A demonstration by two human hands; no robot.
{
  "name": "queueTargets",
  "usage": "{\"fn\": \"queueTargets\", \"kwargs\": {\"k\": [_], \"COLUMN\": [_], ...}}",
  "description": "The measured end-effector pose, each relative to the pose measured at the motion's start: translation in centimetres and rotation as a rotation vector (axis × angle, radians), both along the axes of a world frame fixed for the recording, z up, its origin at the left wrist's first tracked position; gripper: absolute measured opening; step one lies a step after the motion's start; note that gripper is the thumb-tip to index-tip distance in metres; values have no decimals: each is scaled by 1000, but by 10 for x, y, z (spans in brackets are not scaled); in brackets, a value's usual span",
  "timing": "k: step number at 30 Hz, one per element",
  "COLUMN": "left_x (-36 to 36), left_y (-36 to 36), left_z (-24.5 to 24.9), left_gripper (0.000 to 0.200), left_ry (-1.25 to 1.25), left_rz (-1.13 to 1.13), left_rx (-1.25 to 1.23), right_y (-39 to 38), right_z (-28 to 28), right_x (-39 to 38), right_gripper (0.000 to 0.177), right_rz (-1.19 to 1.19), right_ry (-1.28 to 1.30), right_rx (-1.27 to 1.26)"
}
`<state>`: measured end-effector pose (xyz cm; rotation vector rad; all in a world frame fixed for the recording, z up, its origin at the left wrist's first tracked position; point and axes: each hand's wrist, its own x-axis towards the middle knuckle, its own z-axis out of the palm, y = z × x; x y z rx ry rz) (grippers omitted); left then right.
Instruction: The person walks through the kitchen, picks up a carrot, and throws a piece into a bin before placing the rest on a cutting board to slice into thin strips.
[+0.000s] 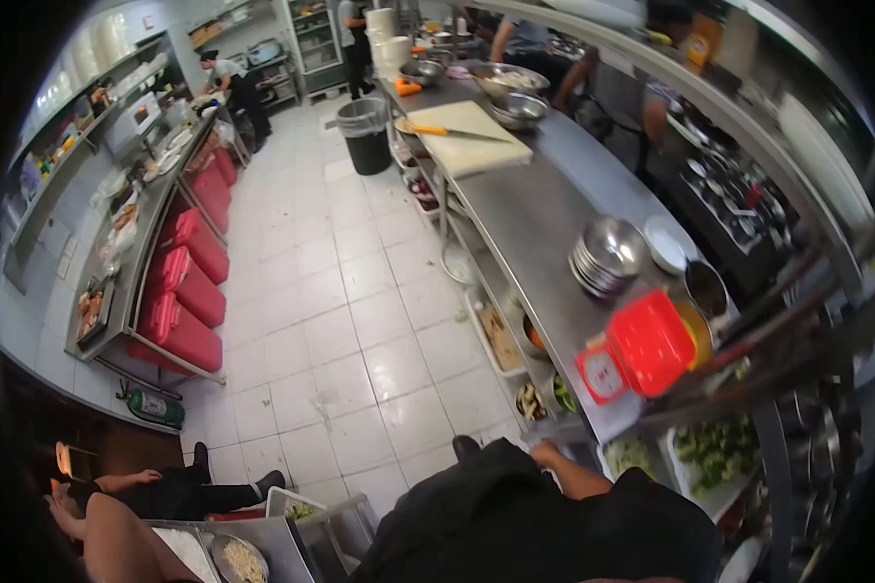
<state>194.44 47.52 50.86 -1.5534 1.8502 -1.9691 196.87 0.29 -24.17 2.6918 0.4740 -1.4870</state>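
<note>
My right hand hangs low beside my black clothing, near the lower shelf of the steel counter. It is small and foreshortened, so its fingers are hard to read. Close to it are a tray of pale green cut vegetables and a white tub of green vegetable pieces. A bare bent arm at the lower left seems to be mine, but no hand of mine shows on it. Beside that arm sits a metal bowl of pale shreds.
On the counter stand a red scale, stacked metal bowls and a cutting board with a yellow-handled knife. Red bins line the left counter. A black trash bin stands ahead. Several people work around; one is at lower left.
</note>
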Motion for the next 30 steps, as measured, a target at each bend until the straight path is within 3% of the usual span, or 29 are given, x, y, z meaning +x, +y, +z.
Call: {"fn": "queueTargets", "kwargs": {"k": [1,2,3,4,5,7,11,14,16,17,19,20,21,22,23,25,26,28,30], "left_x": [13,25,38,49,61,87,135,172,203,218,254,265,277,291,308,359,391,468,550], "left_y": [8,17,25,35,46,70,132,185,219,237,275,286,299,310,321,338,341,335,303], "left_z": [0,-1,0,-3,-6,-11,-24,-28,-26,-21,-17,-16,-14,-17,-21,-39,-52,-81,-108], "left_gripper": [41,41,41,41,41,41,41,40,40,40,40,40,40,40,40,40,39,39,39], "left_ry": [-3,1,3,3,4,-2,-32,-51,-79,-108,-137,-179,-213,-244,-264,-238,-191,11,417], "left_rz": [15,32,44,64,75,96,132,126,87,68,54,38,9,-40,-102,-242,-319,-425,-490], "left_rx": [-5,-16,-18,-31,-35,-49,-68,-96,-133,-144,-206,-243,-289,-366,-467,-709,-831,-1047,-1205], "right_y": [21,36,61,99,133,192,262,280,267,270,242,226,231,235,244,257,265,298,321], "right_z": [17,-19,-14,9,55,121,136,123,79,113,93,74,73,92,122,100,78,132,169], "right_x": [55,108,160,216,248,314,408,441,455,441,430,414,405,403,400,404,422,460,517], "right_gripper": [17,24,19,20,25,31,31,30,25,19,24,20,19,21,18,13,10,8,12], "right_rz": [465,347,247,-298,-749,-731,-461,-451,-411,-557,-608,-608,-795,-804,-912,-1208,-1387,-1254,-1196], "right_ry": [-257,-414,-447,-173,-197,-256,-406,-309,-388,-378,-210,-368,-469,-322,-289,-193,-141,-249,-334], "right_rx": [126,191,259,290,522,687,748,676,585,487,414,486,457,372,462,521,492,570,677]}}
